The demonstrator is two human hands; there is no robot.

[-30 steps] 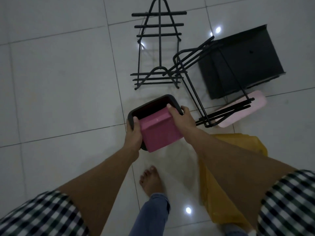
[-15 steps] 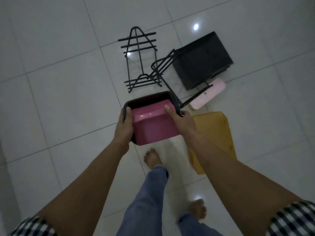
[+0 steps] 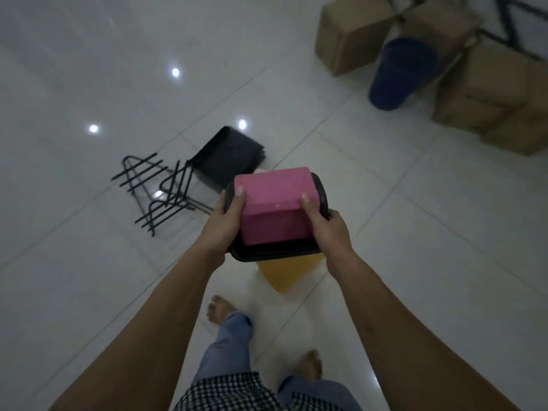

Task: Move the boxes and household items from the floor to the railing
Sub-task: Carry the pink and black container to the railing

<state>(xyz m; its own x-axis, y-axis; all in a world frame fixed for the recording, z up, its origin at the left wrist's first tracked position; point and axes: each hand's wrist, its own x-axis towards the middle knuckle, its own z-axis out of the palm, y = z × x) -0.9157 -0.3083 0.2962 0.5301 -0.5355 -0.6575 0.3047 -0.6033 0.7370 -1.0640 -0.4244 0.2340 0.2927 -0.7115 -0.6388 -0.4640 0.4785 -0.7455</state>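
Pink box [image 3: 274,203]: up off the floor, riding in the black tub [image 3: 278,253], carried between both hands.
Black tub: right under the pink box, rim showing along its near and right sides.
Left hand [image 3: 225,223]: grips the tub at the pink box's left side, thumb clamped on the box top, other fingers hidden beneath.
Right hand [image 3: 329,229]: same hold on the pink box's right side, thumb on top.
Wire rack [image 3: 154,191]: lying on the floor, left of the pink box.
Yellow bag [image 3: 286,269]: on the floor below the pink box.
Cardboard boxes [image 3: 350,34]: well beyond the pink box to the right, blue bucket [image 3: 400,72] among them.
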